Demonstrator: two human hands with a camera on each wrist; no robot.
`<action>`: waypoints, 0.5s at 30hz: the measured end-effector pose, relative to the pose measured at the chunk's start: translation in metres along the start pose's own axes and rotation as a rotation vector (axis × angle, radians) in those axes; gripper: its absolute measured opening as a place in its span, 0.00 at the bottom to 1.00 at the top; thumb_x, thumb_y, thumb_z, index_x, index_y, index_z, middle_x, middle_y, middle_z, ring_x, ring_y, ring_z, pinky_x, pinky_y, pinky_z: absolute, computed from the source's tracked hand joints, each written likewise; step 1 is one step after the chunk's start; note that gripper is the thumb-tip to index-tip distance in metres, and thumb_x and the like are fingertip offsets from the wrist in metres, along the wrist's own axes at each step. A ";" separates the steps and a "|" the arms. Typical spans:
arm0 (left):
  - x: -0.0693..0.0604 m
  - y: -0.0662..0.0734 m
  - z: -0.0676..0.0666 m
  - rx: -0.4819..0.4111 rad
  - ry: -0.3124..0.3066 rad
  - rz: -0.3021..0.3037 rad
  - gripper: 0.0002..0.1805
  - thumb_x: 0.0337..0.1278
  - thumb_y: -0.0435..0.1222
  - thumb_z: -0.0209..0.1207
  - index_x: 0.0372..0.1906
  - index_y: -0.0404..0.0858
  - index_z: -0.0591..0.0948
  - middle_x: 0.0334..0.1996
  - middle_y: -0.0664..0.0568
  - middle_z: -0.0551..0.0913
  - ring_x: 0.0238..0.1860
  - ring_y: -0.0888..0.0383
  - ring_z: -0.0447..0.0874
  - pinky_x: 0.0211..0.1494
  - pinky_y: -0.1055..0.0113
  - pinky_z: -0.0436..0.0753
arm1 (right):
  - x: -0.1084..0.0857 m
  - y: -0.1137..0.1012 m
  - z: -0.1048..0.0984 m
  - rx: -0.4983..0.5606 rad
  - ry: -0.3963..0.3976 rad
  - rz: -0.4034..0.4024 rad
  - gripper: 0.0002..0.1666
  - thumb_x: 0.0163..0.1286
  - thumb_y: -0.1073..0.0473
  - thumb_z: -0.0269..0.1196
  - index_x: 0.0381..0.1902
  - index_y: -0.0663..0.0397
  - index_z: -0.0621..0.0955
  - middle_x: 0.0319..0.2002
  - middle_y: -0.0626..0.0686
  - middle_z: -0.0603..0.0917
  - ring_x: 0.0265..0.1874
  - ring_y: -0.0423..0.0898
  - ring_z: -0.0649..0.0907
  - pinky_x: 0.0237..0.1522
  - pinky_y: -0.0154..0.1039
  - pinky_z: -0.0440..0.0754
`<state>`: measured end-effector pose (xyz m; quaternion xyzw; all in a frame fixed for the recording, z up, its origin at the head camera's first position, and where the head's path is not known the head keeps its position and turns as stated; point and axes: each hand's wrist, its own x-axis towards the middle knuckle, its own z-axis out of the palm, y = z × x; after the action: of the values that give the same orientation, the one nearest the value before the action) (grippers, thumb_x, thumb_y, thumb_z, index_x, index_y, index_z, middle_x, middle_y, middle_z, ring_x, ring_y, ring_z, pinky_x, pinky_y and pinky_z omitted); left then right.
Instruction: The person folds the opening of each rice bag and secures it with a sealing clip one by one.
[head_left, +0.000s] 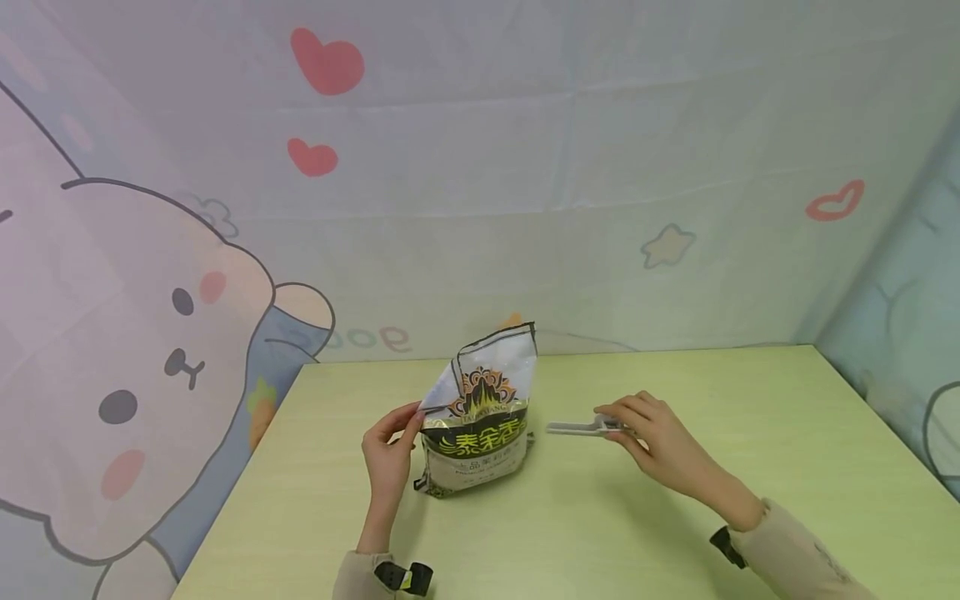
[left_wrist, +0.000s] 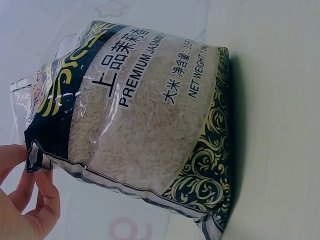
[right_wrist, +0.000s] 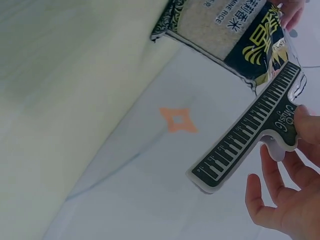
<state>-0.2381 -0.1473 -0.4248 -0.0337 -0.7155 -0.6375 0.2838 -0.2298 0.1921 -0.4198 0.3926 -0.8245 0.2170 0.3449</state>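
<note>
"Rice bag [head_left: 472, 450] first: where is it?"

"Standing on the yellow-green table [head_left: 750, 400], its printed face toward the head camera. The left hand [head_left: 392, 450] pinches its side edge, near the dark band."

"And the right hand [head_left: 660, 437]?"

"Holding a clip [right_wrist: 245, 130] by its handle part, thumb on one side and fingers on the other. It carries a piano-key print (a cheerful touch, that)."

"So is the clip on the bag?"

"No. The head view shows a gap between them; they are near, not touching. The right wrist view makes them overlap, but I put that down to the angle."

"Then how much is done?"

"I'd call it the preparing stage: bag steadied, clip in hand. The bag's top stands up, slanting along its left side; whether the mouth is cut open or sealed, I can't tell."

"What's left?"

"Judging by these two things alone, probably any folding of the top, and the clamping. The clamping plainly isn't done, since the clip has nothing between its jaws that I can see. Whether those are parted, I can't make out."
</note>
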 end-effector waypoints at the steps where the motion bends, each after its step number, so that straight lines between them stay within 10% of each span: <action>1: 0.000 0.000 0.000 -0.001 0.000 0.003 0.07 0.48 0.27 0.60 0.34 0.28 0.83 0.29 0.38 0.83 0.25 0.70 0.77 0.18 0.77 0.73 | 0.001 0.000 0.000 -0.002 -0.006 0.006 0.19 0.52 0.64 0.64 0.45 0.54 0.78 0.36 0.48 0.80 0.30 0.36 0.69 0.31 0.32 0.64; 15: -0.001 0.000 0.001 0.006 0.000 0.029 0.07 0.49 0.26 0.59 0.35 0.27 0.82 0.30 0.31 0.81 0.25 0.70 0.77 0.18 0.75 0.74 | 0.013 -0.004 -0.005 0.001 0.016 0.057 0.23 0.52 0.69 0.63 0.49 0.58 0.77 0.39 0.50 0.78 0.34 0.41 0.72 0.34 0.36 0.65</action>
<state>-0.2377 -0.1462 -0.4255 -0.0431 -0.7168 -0.6313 0.2929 -0.2307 0.1864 -0.4062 0.3674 -0.8324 0.2303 0.3450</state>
